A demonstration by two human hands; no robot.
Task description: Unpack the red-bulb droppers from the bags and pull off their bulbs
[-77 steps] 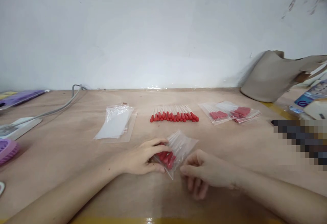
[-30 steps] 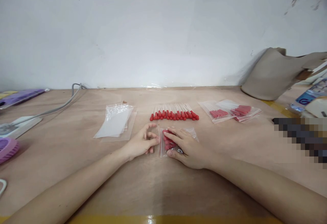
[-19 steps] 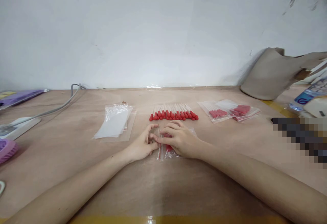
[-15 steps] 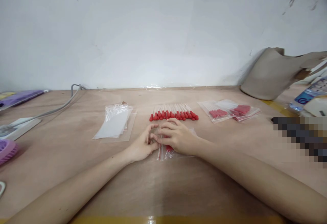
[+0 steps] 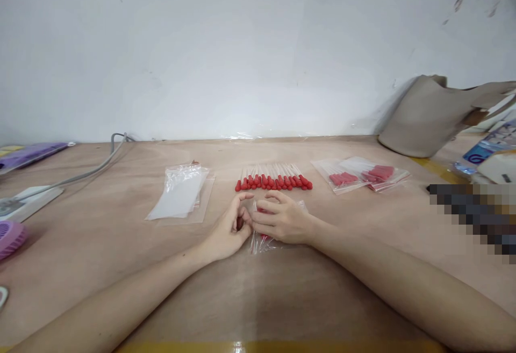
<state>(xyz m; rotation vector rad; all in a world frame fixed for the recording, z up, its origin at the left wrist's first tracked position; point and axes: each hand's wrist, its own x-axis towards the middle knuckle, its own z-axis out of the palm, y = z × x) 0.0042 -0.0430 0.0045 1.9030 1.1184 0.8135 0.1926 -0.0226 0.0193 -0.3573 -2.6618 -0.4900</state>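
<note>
A clear plastic zip bag (image 5: 258, 246) with red-tipped contents lies on the table in front of me, partly hidden beneath my right hand. My left hand (image 5: 229, 232) is at its left edge, thumb and a finger pinched together on the plastic while the index finger curves above. My right hand (image 5: 287, 218) lies over the bag with its fingers bent down onto that same edge; its thumb is hidden. Just beyond both hands, several red-tipped pale sticks (image 5: 274, 182) lie side by side in a row, tips toward me.
Flat clear zip bags (image 5: 181, 194) are stacked at left. Filled bags with red-tipped sticks (image 5: 344, 177) overlap at right. Farther right are a grey-beige container (image 5: 419, 119) and a plastic bottle (image 5: 479, 151). A grey cable (image 5: 97, 169) and a purple round object (image 5: 11, 237) sit at far left.
Both hands stay at the bag's left edge. My right hand's fingers have drawn slightly toward me, away from the row of sticks. The bag has barely moved.
</note>
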